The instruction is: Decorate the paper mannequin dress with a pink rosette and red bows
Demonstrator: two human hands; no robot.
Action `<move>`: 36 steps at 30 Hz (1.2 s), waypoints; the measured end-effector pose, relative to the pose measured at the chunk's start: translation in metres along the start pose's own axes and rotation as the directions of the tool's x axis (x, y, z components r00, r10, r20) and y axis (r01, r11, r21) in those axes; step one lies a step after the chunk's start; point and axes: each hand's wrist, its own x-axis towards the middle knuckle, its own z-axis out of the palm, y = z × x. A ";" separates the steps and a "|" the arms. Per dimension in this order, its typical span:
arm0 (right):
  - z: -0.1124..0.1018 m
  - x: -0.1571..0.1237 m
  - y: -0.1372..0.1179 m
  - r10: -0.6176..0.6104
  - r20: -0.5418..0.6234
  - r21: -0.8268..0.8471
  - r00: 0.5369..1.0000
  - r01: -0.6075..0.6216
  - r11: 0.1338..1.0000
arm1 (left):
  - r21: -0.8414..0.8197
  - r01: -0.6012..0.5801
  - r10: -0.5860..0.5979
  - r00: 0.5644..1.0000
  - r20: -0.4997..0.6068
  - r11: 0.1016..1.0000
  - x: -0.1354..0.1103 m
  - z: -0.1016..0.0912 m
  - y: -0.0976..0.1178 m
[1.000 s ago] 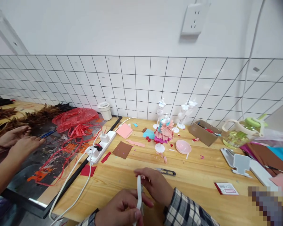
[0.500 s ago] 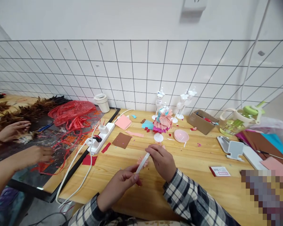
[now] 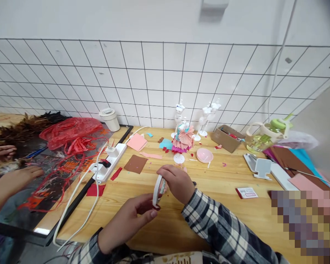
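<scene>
A narrow white strip [image 3: 155,192], bowed into a curve, runs between my two hands above the table. My right hand [image 3: 178,183] is closed on its upper end. My left hand [image 3: 132,216] pinches the lower end between thumb and fingers, where a small dark red piece [image 3: 156,208] shows at the fingertips. Behind the strip, close to my right fingers, is a small pinkish and teal pleated piece [image 3: 162,186], partly hidden. Farther back stands a little white dress form in a ruffled paper dress [image 3: 183,141] of pink, teal and magenta.
Paper sheets, brown [image 3: 136,164] and pink [image 3: 136,142], lie left of centre beside a power strip [image 3: 110,163] with cables. A pink bowl [image 3: 205,155], cardboard box [image 3: 227,138] and green-lidded bottle [image 3: 266,135] stand rightward. At left, another person's hands [image 3: 24,176] work near red ribbons.
The straight white strip is now bent into a curve, and my right hand has turned over it. The view has shifted slightly rightward. The other person's hands have moved.
</scene>
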 end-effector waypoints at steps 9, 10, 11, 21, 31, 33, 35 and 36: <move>0.005 -0.004 0.003 -0.080 0.150 -0.049 0.985 0.088 0.995 | 0.355 -0.106 0.106 0.994 0.021 0.929 0.006 -0.005 0.008; 0.004 -0.005 0.003 -0.079 0.148 -0.067 0.986 0.089 0.994 | 0.354 -0.102 0.103 0.995 0.017 0.930 0.005 -0.005 0.008; 0.004 -0.005 0.003 -0.072 0.140 -0.085 0.987 0.084 0.993 | 0.347 -0.089 0.093 0.996 0.005 0.934 0.005 -0.005 0.008; 0.005 -0.003 0.001 -0.028 0.067 -0.110 0.997 0.035 0.993 | 0.031 0.034 -0.033 0.999 -0.025 0.999 0.013 0.011 0.005; 0.003 -0.002 -0.004 -0.060 -0.011 -0.172 0.998 0.058 0.983 | -0.240 0.038 -0.060 0.995 -0.084 0.970 0.020 0.023 -0.007; 0.003 -0.002 -0.004 -0.041 -0.019 -0.157 0.999 0.037 0.987 | -0.219 0.031 -0.049 0.996 -0.079 0.975 0.020 0.021 -0.008; 0.004 -0.002 -0.003 -0.024 -0.029 -0.128 0.999 0.020 0.992 | -0.174 0.017 -0.027 0.998 -0.060 0.985 0.021 0.019 -0.008; 0.005 -0.002 -0.003 -0.021 -0.031 -0.110 0.999 0.017 0.994 | -0.149 0.007 -0.014 0.999 -0.046 0.989 0.021 0.018 -0.008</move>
